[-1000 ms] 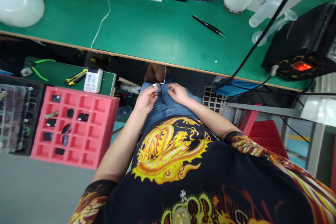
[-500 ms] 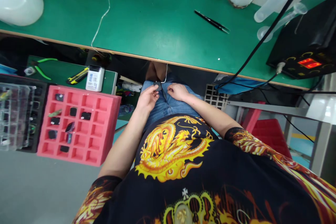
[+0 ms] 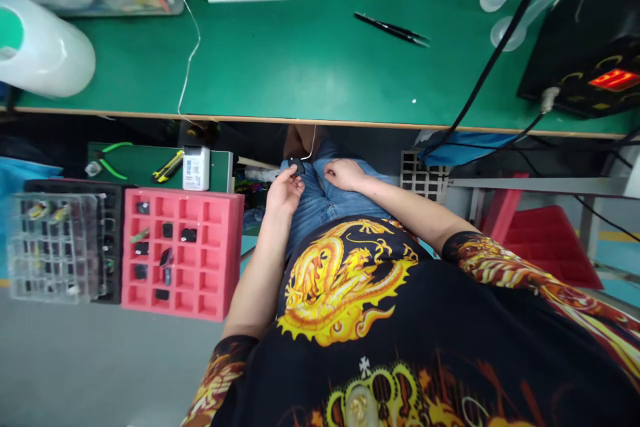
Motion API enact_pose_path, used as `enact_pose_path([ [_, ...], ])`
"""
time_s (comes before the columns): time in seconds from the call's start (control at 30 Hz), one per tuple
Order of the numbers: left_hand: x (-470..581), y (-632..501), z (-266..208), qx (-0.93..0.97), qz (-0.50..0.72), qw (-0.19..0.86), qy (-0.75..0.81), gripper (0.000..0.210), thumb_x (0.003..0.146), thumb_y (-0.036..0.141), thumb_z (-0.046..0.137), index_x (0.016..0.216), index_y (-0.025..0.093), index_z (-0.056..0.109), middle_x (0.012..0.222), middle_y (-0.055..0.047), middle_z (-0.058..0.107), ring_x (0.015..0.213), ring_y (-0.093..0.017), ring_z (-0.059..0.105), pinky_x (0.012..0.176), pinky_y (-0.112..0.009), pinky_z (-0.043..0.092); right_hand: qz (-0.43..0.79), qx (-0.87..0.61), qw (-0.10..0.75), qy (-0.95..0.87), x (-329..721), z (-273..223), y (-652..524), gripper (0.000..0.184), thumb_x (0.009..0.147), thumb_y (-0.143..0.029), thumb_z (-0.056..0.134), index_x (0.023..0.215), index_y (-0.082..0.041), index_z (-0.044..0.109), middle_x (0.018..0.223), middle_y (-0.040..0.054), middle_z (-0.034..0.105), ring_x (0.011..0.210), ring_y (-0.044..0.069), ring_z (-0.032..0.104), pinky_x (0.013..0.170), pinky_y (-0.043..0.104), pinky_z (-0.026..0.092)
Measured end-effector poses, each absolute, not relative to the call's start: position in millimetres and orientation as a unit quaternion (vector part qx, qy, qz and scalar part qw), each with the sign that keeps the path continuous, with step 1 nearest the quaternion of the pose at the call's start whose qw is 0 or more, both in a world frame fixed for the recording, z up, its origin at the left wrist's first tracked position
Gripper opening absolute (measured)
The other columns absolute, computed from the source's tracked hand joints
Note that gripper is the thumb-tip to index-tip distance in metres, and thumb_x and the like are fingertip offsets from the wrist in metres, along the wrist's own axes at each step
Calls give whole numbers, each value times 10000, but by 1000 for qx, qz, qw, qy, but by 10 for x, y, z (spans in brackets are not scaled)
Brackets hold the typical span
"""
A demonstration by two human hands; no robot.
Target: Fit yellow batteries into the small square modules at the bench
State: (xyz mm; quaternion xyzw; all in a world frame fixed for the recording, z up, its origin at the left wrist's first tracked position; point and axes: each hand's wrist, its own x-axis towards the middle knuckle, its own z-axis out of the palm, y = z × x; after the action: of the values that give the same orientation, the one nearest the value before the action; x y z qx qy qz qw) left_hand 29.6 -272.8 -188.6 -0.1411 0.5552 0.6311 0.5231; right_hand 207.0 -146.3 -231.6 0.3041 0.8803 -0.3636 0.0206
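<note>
Over my lap, my left hand (image 3: 286, 191) pinches a small flat black piece (image 3: 297, 166) between thumb and fingers. A thin white wire (image 3: 313, 145) runs up from that piece toward the table edge. My right hand (image 3: 345, 174) rests on my right thigh, fingers curled into a loose fist, with nothing visible in it. Below and left of my left hand stands a pink foam tray (image 3: 229, 260) whose square pockets hold several small dark parts (image 3: 189, 235). Black tweezers (image 3: 391, 29) lie on the green table (image 3: 280, 67), well beyond both hands.
Left of the pink tray are clear plastic trays (image 3: 50, 247). Green-handled pliers (image 3: 113, 163), a yellow cutter knife (image 3: 168, 168) and a small white box (image 3: 196, 169) sit on a lower shelf. A black unit with red digits (image 3: 575, 33) and its cable stand at right.
The view has shifted and turned slightly, so the table edge looks more level. My left hand still holds the black piece; my right hand stays on my thigh.
</note>
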Motion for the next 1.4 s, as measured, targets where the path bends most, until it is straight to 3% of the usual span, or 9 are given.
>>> enact_pose_path([
  [0.43,346,-2699,-1915,-141,626,522,562,287,712,142,928,828,189,669,754,24,655,627,-79,570,562,-194,442,-392,315,-8,864,2056,-2377,-1464,187,963,-227,660,988,-224,846,1056,65,831,960,229,747,812,299,493],
  [0.6,430,-2655,-1924,-134,620,527,565,288,700,156,940,857,187,700,758,24,670,617,-75,569,566,-194,442,-653,303,-78,690,1945,-2363,-1570,127,924,-209,716,1019,-158,784,968,46,813,864,159,732,805,245,542],
  [0.73,521,-2631,-1923,-116,616,537,564,329,675,168,973,870,187,709,747,37,666,619,-67,571,571,-187,430,-776,319,-106,535,1850,-2281,-1715,150,919,-294,761,888,-164,693,772,-2,721,661,110,636,590,192,482],
  [0.97,610,-2614,-1963,-105,606,540,575,359,656,200,1003,870,187,716,724,46,654,618,-69,584,579,-189,420,-762,356,-132,524,1860,-2254,-1733,301,934,-381,756,756,-165,648,711,-10,676,613,90,597,532,174,427],
  [1.27,623,-2633,-1984,-129,598,560,559,267,704,128,933,856,166,717,726,32,658,612,-68,579,584,-192,448,-738,342,-146,564,1861,-2400,-1705,318,915,-393,742,703,-164,679,658,-12,667,565,87,562,540,192,390],
  [1.4,607,-2660,-1942,-131,600,570,547,202,753,172,897,854,164,722,735,10,661,639,-89,600,603,-205,474,-745,344,-140,554,1873,-2377,-1679,282,916,-337,722,703,-156,690,660,-1,683,560,87,576,526,186,402],
])
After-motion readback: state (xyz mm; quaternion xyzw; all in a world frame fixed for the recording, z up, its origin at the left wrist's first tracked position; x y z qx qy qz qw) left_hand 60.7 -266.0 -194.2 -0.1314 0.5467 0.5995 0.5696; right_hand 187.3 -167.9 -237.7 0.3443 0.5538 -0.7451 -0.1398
